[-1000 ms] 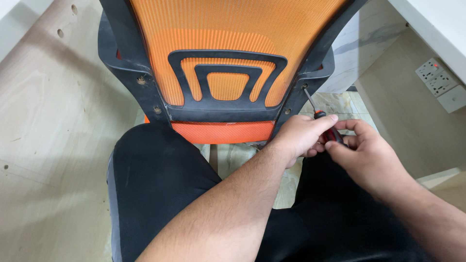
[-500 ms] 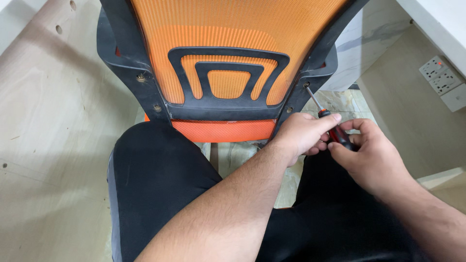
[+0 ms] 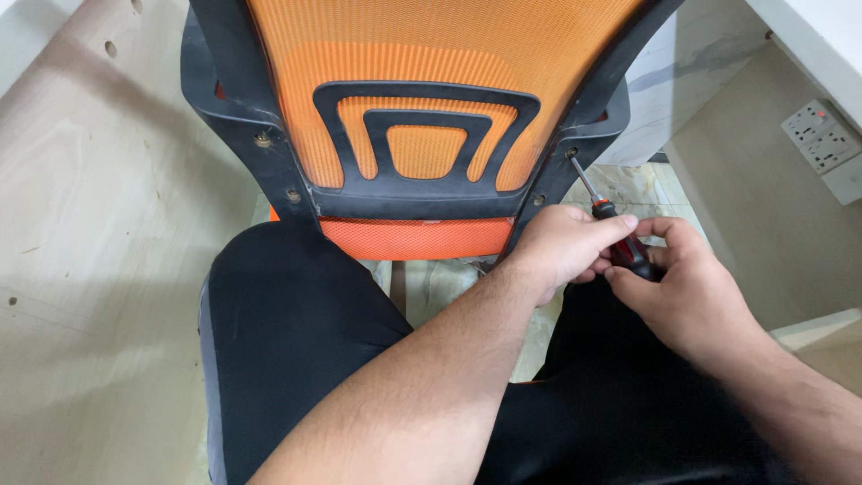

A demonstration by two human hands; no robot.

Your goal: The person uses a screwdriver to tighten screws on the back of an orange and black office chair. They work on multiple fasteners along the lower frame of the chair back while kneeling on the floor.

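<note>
Orange-backed chair (image 3: 431,81): both hands, left hand (image 3: 561,244) and right hand (image 3: 687,287), stay clamped on the screwdriver (image 3: 620,241), whose tip has now risen into the frame's upper right screw hole (image 3: 571,153).

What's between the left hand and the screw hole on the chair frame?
Head view: only the bare metal shaft of the screwdriver spans from the left hand up to the hole; nothing else lies there.

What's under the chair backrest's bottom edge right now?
Below the black backrest frame sits the orange seat edge, then dark-trousered legs. The chair's base is hidden.
</note>
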